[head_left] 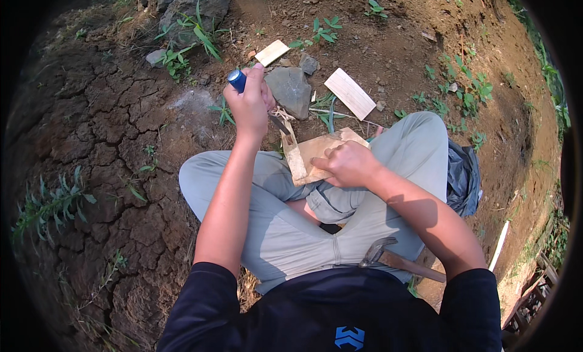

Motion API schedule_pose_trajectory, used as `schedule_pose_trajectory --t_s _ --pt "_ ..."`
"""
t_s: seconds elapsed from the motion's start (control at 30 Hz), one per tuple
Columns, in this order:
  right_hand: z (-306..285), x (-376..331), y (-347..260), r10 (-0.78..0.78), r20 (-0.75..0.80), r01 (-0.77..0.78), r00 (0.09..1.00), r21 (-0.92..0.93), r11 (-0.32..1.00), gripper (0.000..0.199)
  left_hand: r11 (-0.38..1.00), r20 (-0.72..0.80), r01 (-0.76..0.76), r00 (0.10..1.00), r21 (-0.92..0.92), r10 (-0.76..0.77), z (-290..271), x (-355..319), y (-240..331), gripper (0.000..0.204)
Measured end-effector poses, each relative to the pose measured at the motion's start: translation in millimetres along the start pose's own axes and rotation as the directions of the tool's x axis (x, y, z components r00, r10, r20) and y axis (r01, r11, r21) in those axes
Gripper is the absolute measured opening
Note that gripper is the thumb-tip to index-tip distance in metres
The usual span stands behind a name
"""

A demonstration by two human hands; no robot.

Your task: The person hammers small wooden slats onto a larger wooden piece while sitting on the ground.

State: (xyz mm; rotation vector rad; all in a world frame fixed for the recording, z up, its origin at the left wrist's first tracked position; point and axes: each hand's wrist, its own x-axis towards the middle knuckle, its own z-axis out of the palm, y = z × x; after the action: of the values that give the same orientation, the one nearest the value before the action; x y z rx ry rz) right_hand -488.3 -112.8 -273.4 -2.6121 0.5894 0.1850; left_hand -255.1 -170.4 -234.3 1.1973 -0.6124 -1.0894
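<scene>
I sit cross-legged on cracked earth. My left hand (pixel 249 103) is closed around a blue-handled knife (pixel 237 80); its dark blade runs down to the edge of a flat wooden piece (pixel 313 151). Pale shavings curl where the blade meets the wood. My right hand (pixel 347 164) presses down on that wooden piece, holding it on my knee. A claw hammer (pixel 395 261) with a wooden handle lies on my lap by my right elbow.
Two pale flat wooden pieces (pixel 350 93) (pixel 272 52) lie on the soil ahead, beside a grey rock (pixel 291 89). A larger stone (pixel 193 7) with weeds sits at far left. A dark cloth (pixel 463 177) lies by my right knee. A white strip (pixel 499 245) lies at right.
</scene>
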Motion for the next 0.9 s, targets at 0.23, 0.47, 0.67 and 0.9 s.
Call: schedule_pose_trajectory --t_s 0.23,0.47,0.67,0.9 --pt "0 0 2 0.001 -0.022 0.000 1.000 0.023 1.000 0.055 0.987 0.033 -0.112 0.994 0.118 0.108 9 -19 -6 0.038" --pt "-2 2 2 -0.008 -0.014 0.008 1.000 0.034 0.999 0.053 0.997 0.287 -0.073 0.955 -0.006 0.072 -15 -7 -3 0.029" --pt "0 1 2 -0.021 -0.033 0.022 0.999 0.025 0.999 0.052 0.990 0.198 -0.132 0.973 0.048 0.120 -21 -1 6 0.026" --pt "3 0 3 -0.022 -0.056 0.023 0.998 0.024 0.999 0.052 0.942 0.139 -0.240 0.967 0.236 0.212 -14 -1 1 0.022"
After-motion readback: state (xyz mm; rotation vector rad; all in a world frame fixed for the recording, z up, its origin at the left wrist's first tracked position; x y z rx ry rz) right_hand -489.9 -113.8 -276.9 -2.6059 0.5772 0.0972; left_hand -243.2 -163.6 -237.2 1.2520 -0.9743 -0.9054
